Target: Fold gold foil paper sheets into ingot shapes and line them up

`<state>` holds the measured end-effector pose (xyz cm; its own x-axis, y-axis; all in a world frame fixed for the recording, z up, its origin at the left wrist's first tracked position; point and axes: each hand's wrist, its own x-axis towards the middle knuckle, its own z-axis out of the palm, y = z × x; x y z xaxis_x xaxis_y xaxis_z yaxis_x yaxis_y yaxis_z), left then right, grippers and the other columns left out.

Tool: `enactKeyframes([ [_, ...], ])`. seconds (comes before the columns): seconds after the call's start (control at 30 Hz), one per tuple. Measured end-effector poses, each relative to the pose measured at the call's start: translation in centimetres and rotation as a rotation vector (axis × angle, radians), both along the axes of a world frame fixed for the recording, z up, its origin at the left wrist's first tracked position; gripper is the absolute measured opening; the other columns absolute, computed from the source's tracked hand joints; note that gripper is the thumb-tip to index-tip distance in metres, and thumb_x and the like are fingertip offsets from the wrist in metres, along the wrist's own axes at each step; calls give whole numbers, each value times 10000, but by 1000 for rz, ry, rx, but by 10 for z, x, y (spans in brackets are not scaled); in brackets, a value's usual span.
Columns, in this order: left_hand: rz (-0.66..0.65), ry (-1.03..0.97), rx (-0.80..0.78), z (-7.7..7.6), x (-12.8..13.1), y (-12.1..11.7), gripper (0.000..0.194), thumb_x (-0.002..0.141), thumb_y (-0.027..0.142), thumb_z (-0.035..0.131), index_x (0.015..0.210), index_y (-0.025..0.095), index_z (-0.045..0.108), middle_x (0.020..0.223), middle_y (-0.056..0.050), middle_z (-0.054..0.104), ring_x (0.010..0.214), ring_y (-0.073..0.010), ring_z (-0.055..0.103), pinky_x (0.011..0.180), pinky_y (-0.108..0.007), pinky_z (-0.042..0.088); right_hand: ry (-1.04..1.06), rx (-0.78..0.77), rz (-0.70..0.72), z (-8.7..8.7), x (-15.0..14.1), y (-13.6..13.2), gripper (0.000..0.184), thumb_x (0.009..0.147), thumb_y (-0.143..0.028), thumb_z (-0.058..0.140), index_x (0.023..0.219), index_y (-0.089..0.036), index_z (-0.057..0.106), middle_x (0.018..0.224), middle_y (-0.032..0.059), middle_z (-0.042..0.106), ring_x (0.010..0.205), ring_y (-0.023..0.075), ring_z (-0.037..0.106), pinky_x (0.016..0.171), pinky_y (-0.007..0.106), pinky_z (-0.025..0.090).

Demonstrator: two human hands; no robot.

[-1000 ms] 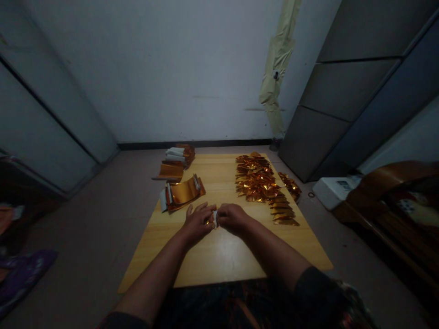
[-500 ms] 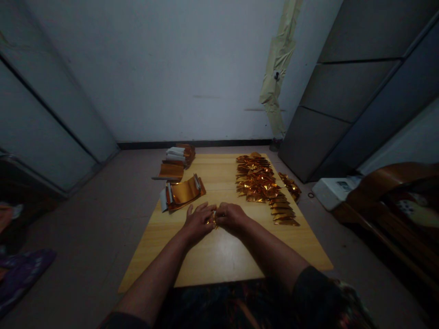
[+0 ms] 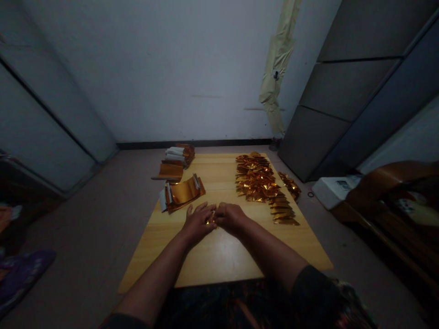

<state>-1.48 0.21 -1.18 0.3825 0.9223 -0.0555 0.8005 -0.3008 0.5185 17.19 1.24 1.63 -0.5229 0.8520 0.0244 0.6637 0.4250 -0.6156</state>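
Both my hands meet at the middle of a pale wooden table. My left hand and my right hand pinch a small folded piece of gold foil between their fingers. To the left lies a stack of gold foil strips, with a smaller stack and a white-and-gold bundle behind it. Many folded gold foil triangles form a pile ahead of my right hand. A neat row of them lies nearer it, and a small heap sits at the table's right edge.
A white box-like device sits on the floor to the right, beside a wooden piece of furniture. Grey panels lean along the right wall. Pale wrapping hangs on the back wall. A purple cloth item lies at the left.
My hands have drawn slightly closer together. The white part seen between them earlier is now hidden, and gold foil shows at my fingertips.
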Motion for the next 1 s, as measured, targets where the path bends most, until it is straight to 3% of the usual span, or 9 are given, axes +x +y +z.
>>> enactKeyframes([
  [0.13,16,1,9,0,2,-1,419,763,349,650,1180,341,604,1457,-20,501,1421,-310,298,1122,-661,0,7,1,-6,-1,0,0,88,790,-266,672,843,-294,737,814,-34,603,764,129,547,638,228,316],
  [0.23,29,-4,10,1,4,-2,249,756,345,647,1001,302,647,1451,-4,508,1424,-312,293,1125,-661,5,60,7,-25,-6,2,3,165,764,-253,682,923,-286,712,798,-42,575,737,124,530,628,224,311],
  [0.3,36,-7,5,2,4,-2,118,756,342,638,843,262,632,1446,6,513,1423,-310,296,1127,-659,14,121,19,-48,-10,5,7,188,736,-198,673,917,-249,692,796,-39,555,736,123,521,630,221,319],
  [0.4,45,-14,3,3,5,-2,105,754,321,626,728,232,578,1439,6,521,1421,-299,303,1129,-655,24,227,18,-83,-16,8,11,175,681,-71,606,805,-188,647,802,-23,534,764,128,515,657,221,345],
  [0.53,51,-25,5,3,6,-2,117,745,307,627,697,225,558,1435,-4,525,1422,-292,301,1130,-653,29,294,-19,-139,-19,8,9,174,648,-58,588,770,-182,596,810,-24,511,753,126,496,651,218,354],
  [0.67,44,-28,5,4,6,-3,122,739,310,638,705,226,556,1435,-7,525,1424,-296,298,1127,-657,28,197,-38,-134,-18,5,2,202,641,-133,651,824,-201,597,830,-37,494,728,119,468,611,216,316],
  [0.87,55,-29,3,8,7,-5,112,754,303,618,702,227,555,1443,-6,517,1426,-289,299,1130,-651,37,304,13,-223,-19,3,4,239,599,-10,504,757,-182,555,813,-16,485,762,131,470,653,226,342],
  [1.0,57,-36,1,8,7,-5,121,759,314,612,697,226,556,1438,-11,522,1424,-289,303,1136,-645,39,221,1,-239,-17,0,3,218,620,-68,566,800,-191,569,833,-22,489,735,127,457,619,224,320],
])
